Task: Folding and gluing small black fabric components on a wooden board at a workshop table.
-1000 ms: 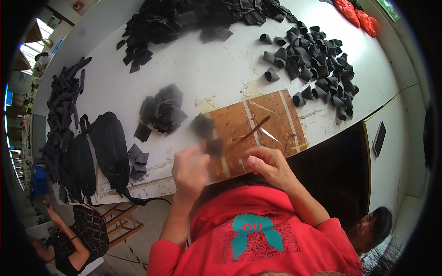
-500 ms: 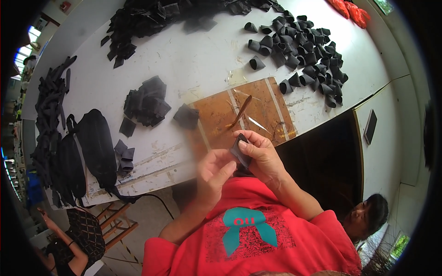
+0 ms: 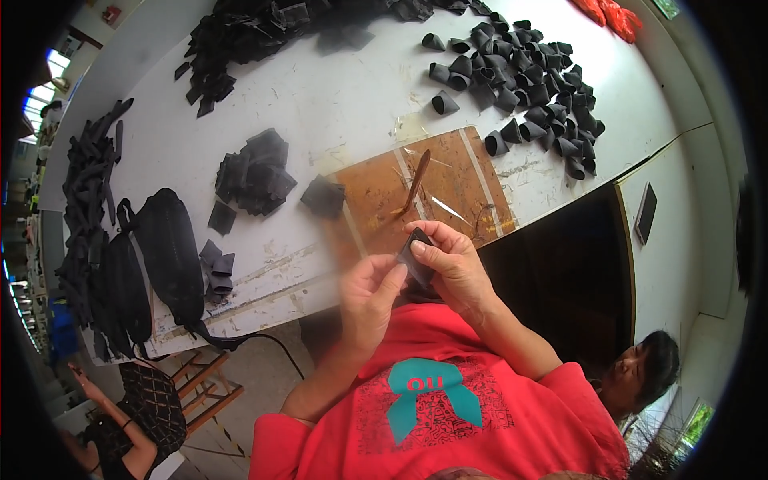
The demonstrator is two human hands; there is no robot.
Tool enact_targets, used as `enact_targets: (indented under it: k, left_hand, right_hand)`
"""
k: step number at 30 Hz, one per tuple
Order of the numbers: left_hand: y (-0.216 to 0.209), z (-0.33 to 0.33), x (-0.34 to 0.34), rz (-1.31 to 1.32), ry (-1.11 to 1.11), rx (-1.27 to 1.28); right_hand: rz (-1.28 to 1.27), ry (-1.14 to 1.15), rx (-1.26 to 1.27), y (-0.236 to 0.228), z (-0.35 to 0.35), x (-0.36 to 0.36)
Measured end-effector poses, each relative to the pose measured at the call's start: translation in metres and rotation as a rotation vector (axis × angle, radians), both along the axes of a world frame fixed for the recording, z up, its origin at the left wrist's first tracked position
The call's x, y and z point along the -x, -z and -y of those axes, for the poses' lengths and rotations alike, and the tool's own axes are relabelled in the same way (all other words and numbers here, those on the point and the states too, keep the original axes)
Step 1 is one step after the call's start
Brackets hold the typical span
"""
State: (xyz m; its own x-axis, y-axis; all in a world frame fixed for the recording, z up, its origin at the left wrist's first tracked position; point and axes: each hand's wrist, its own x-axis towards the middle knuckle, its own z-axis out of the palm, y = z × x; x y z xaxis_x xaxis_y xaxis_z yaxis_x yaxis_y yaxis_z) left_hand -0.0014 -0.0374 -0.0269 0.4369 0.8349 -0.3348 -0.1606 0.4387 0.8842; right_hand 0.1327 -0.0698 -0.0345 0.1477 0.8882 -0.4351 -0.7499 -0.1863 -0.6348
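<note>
one black piece (image 3: pixel 414 270) between fingers (image 3: pixel 438 233)

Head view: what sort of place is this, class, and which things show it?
Probably a hand-assembly workshop, though the product is unclear: a white worktable bears a heap of curled black pieces, and the right hand holds a small black piece.

The right fingers (image 3: pixel 438 258) covered part of the small dark piece (image 3: pixel 418 270), so its full shape could not be told. The brown board (image 3: pixel 372 196) blurred along its nine-o'clock side. At eleven o'clock the top edge cut off the heap of black pieces (image 3: pixel 248 40) — part of it smeared — and, near one-thirty, the red bags (image 3: pixel 618 26). At eight o'clock the dark rim swallowed part of a person (image 3: pixel 148 408); at four, a red sleeve (image 3: pixel 588 408) hid much of another person (image 3: pixel 660 360).
</note>
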Motion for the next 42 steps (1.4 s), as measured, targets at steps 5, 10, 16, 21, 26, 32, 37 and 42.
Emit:
enact_targets:
  k: [5, 10, 16, 21, 26, 32, 37, 42]
  left_hand:
    - [0.005, -0.002, 0.002, -0.013, 0.029, -0.032]
    - [0.008, -0.003, 0.006, 0.009, -0.002, -0.042]
    - [0.008, -0.003, -0.004, 0.02, -0.004, -0.136]
    - [0.009, -0.004, 0.0, -0.185, -0.051, -0.362]
    - [0.029, 0.001, -0.008, -0.469, -0.216, -0.765]
    - [0.008, -0.02, -0.003, 0.23, -0.136, 0.11]
    - [-0.005, -0.022, -0.003, 0.178, 0.046, 0.147]
    - [0.001, -0.019, -0.013, -0.195, -0.099, -0.536]
  right_hand:
    - [0.103, -0.036, -0.013, 0.002, 0.0, 0.0]
    - [0.376, -0.098, -0.033, 0.009, -0.002, 0.002]
    - [1.302, -0.083, -0.294, -0.015, 0.013, -0.004]
    - [1.302, -0.042, -0.349, -0.007, 0.002, 0.009]
    - [1.794, 0.02, -0.38, 0.001, 0.0, 0.017]
    - [1.88, 0.172, -0.289, 0.011, -0.004, 0.011]
    - [0.26, -0.047, 0.032, -0.024, 0.0, 0.002]
    - [-0.158, -0.08, 0.021, -0.022, 0.001, -0.006]
